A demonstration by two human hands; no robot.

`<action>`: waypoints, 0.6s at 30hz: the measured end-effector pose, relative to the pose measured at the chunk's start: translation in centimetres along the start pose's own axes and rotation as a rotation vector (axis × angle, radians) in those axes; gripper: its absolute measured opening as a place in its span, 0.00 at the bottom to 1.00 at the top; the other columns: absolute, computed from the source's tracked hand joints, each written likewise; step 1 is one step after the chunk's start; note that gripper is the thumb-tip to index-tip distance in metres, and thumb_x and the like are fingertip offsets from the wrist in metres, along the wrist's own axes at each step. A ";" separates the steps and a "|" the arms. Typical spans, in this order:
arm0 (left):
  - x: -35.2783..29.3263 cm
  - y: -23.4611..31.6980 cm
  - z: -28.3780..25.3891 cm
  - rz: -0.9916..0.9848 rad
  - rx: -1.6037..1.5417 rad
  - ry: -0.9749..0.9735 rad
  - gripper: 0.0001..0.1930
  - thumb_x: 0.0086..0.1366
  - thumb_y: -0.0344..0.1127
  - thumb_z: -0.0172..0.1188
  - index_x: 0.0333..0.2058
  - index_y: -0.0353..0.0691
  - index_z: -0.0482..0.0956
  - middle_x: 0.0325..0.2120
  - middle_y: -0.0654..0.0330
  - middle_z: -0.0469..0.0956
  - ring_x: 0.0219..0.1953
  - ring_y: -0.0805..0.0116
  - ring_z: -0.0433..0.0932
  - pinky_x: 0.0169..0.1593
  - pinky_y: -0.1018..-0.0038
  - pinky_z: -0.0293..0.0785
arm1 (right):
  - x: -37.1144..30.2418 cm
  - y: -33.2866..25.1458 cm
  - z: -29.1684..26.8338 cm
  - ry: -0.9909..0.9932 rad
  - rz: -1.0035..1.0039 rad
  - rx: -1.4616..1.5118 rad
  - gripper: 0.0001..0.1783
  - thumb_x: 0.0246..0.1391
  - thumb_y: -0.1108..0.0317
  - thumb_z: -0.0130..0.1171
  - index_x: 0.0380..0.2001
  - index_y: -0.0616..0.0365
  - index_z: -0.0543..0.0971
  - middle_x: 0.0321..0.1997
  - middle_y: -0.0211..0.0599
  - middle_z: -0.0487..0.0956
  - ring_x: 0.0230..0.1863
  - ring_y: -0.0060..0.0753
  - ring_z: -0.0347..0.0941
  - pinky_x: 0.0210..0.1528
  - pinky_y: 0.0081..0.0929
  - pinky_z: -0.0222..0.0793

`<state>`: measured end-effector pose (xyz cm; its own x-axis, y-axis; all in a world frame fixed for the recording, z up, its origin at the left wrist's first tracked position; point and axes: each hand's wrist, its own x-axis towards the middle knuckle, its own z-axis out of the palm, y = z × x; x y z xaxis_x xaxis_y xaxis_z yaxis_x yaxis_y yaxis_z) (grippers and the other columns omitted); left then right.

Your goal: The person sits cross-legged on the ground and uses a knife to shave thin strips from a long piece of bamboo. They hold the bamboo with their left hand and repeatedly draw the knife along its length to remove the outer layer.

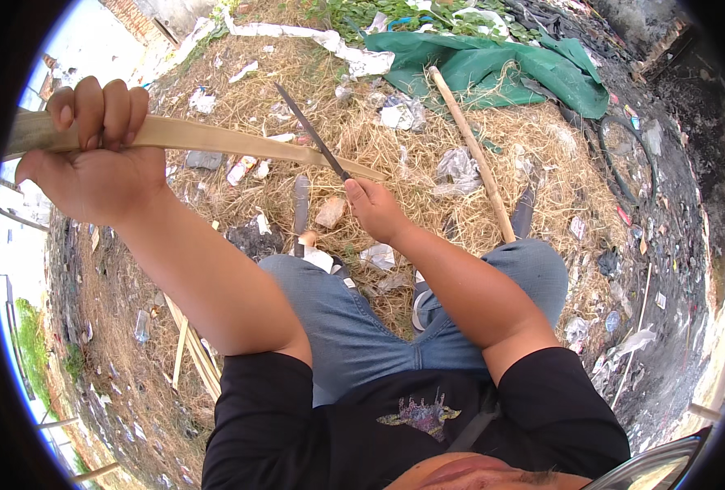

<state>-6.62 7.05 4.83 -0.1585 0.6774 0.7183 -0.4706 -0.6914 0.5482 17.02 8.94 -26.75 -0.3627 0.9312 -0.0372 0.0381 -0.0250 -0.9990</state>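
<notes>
My left hand (105, 155), raised at the far left, is wrapped round a long pale split bamboo strip (224, 140). The strip runs rightward and narrows toward its tip in front of my knees. In my right hand (373, 208) is a knife (309, 128) with a long, dark, narrow blade pointing up and to the left. Its blade crosses the strip near the thin end and appears to touch it. Below the strip, a second blade (300, 204) with a wooden handle (307, 238) is by my foot, next to a brick piece (331, 212).
Dry straw (354, 106) and scattered litter cover the ground. A bamboo pole (477, 155) slants from my knee toward a green tarp (493, 65). Several split strips (191, 347) lie at my left side. A black hose loop (652, 159) is at the right, beside a dark wall.
</notes>
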 end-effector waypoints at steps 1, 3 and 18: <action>-0.3 0.1 -0.3 0.018 0.030 0.037 0.36 0.67 0.80 0.44 0.31 0.47 0.70 0.18 0.72 0.57 0.18 0.79 0.48 0.25 0.79 0.47 | 0.3 1.6 -0.2 0.017 0.055 -0.050 0.32 0.74 0.43 0.46 0.45 0.66 0.79 0.34 0.47 0.81 0.38 0.43 0.76 0.45 0.41 0.70; -0.5 0.2 -0.4 0.045 0.070 0.095 0.36 0.66 0.80 0.44 0.31 0.47 0.70 0.18 0.72 0.57 0.18 0.80 0.48 0.24 0.79 0.47 | 0.5 2.1 -0.5 0.047 0.122 -0.170 0.32 0.74 0.43 0.45 0.46 0.66 0.80 0.38 0.51 0.82 0.42 0.50 0.78 0.49 0.43 0.71; -1.1 -0.1 3.7 0.089 0.114 0.064 0.25 0.65 0.62 0.61 0.28 0.48 0.64 0.18 0.70 0.53 0.18 0.78 0.48 0.26 0.76 0.46 | 0.7 -2.8 -1.4 -0.070 -0.104 0.000 0.27 0.75 0.45 0.46 0.45 0.61 0.78 0.30 0.34 0.74 0.31 0.29 0.69 0.35 0.31 0.67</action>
<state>-3.22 5.41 5.56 -0.2520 0.6244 0.7394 -0.3510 -0.7710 0.5314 18.02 10.17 -23.96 -0.4289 0.9010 0.0650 -0.0036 0.0703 -0.9975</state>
